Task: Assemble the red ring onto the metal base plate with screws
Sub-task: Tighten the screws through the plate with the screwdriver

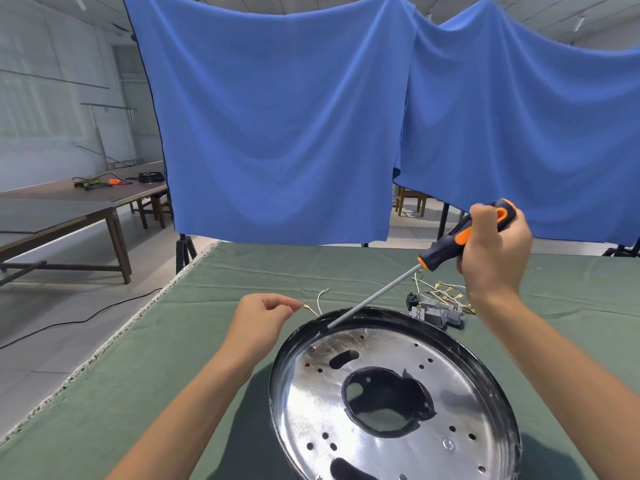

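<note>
You have free green cloth (145, 382) at lower left; wires and grey connectors (437, 308) block the way behind the metal plate (346, 410).

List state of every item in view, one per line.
metal base plate: flat on green table cloth, no red ring visible on it
screwdriver: gripped in right hand, tip at plate's far rim
left hand: loosely curled, holding nothing visible
wired connectors: loose behind plate

No readable text, label, brand, number or sign appears on anything in this view.
</note>
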`<state>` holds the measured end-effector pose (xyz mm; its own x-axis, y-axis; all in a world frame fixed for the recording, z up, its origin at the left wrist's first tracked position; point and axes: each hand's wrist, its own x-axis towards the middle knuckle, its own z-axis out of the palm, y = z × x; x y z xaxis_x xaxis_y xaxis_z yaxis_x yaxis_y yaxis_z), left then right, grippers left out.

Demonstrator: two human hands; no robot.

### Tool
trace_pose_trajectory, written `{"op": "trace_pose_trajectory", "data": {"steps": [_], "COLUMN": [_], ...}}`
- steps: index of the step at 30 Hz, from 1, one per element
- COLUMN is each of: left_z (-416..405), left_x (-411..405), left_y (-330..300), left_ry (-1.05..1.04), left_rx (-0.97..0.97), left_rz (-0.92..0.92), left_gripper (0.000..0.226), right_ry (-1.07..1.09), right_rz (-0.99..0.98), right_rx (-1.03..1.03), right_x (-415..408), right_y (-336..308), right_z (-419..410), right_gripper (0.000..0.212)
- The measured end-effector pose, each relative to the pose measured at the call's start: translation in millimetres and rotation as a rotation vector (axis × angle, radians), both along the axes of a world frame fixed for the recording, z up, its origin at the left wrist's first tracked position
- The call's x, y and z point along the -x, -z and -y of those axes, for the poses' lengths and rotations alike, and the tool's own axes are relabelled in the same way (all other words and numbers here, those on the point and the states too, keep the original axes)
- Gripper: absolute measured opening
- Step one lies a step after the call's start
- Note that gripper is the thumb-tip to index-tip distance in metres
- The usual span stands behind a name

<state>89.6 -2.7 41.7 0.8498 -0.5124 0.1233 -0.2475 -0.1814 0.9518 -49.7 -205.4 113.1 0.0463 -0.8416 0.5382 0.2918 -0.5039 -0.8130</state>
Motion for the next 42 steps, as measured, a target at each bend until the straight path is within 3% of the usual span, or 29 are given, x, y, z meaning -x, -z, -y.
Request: {"op": "trace_pose_trajectory", "data": {"steps": [6,15,22,28,42], "left_z": [2.6,2.0,3.8,1.1,1.7], "left_x": [5.3,7.1,5.5,8.9,7.5], "left_y": [17.6,18.4,22.1,24.7,27.7], "left_ry": [0.170,0.210,0.207,0.273,0.259], "left_rx": [-0.161,-0.098,-0.072,0.091,0.124], "left_rz": [-0.163,-0.252,-0.305,-0.639,-0.684], "left_gripper": [0.034,0.025,0.032,0.026,0.024], "right_ry": [0.018,-0.024,-0.041,-0.041,-0.091], "right_rz": [-0.078,-0.062,-0.088,-0.105,-0.125], "right_rx": [0.142,0.211,0.289,0.343,0.455], "right_x": [-10.8,-21.0,-21.4,-20.7,-31.2], "right_y": [7.0,-3.0,-11.6,-16.5,-29.2], "right_z": [-7.5,-16.9,-25.1,-29.3,-43.3], "right_gripper": [0.016,0.015,0.017,0.018,0.019]}}
